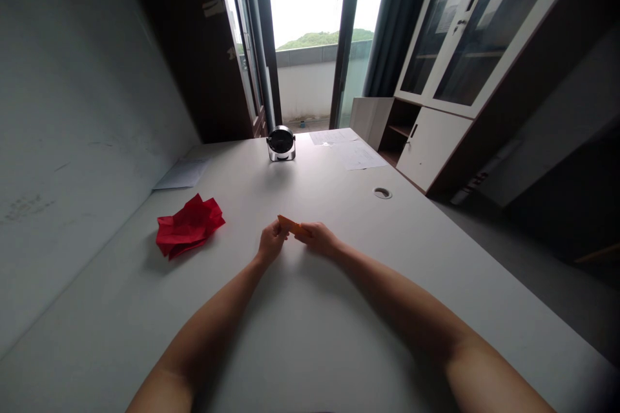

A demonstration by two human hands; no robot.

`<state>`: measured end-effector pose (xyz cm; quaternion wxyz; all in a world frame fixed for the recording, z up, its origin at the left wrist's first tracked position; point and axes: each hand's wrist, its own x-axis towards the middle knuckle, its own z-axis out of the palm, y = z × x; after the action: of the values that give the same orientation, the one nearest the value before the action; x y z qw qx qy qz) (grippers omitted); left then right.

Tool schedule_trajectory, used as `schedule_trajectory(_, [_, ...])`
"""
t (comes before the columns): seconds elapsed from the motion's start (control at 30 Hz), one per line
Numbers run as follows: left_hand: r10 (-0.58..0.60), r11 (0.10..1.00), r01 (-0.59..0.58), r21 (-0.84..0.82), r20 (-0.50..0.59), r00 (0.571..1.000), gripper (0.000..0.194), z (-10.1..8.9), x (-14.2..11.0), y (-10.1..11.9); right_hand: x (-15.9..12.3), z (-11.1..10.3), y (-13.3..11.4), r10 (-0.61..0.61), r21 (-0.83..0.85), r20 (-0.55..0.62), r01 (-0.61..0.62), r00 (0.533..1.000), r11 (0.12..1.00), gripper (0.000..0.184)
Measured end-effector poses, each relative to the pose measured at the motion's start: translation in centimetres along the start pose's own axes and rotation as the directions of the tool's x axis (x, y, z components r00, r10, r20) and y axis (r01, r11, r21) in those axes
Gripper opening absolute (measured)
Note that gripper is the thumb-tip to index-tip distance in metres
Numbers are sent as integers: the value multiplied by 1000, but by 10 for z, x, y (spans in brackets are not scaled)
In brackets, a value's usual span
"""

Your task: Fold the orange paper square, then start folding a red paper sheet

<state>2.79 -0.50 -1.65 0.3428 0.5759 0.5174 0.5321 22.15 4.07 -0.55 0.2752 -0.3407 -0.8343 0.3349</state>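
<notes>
Between my two hands, over the middle of the white table (271, 335), is a small piece of folded orange paper (292, 226). My left hand (272, 242) is closed on its left end, fingers wrapped round it. At the other end my right hand (317, 237) pinches the same piece, thumb and fingers together. How the folds run under the fingers is hidden. To the left of my hands, apart from them, lies a crumpled sheet of red paper (190, 226) with pointed, raised edges.
A round black and silver device on a stand (281, 143) is near the table's far edge. White paper sheets lie at the far right (361, 156) and by the left wall (180, 174). A cable hole (382, 193) is near the right edge. Cabinets (436, 135) stand beyond.
</notes>
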Motion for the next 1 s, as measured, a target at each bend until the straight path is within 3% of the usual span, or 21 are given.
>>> schedule_trajectory(0.6, [-1,1000,1,2,-10,1000,30,-1,0,2,-1,-2,-3,11,-27,-47,-13,999,1000,39])
schedule_trajectory(1.0, [-12,1000,12,-5,-49,999,34,0,0,6,0,-3,-6,14,-33,-39,-15,999,999,33])
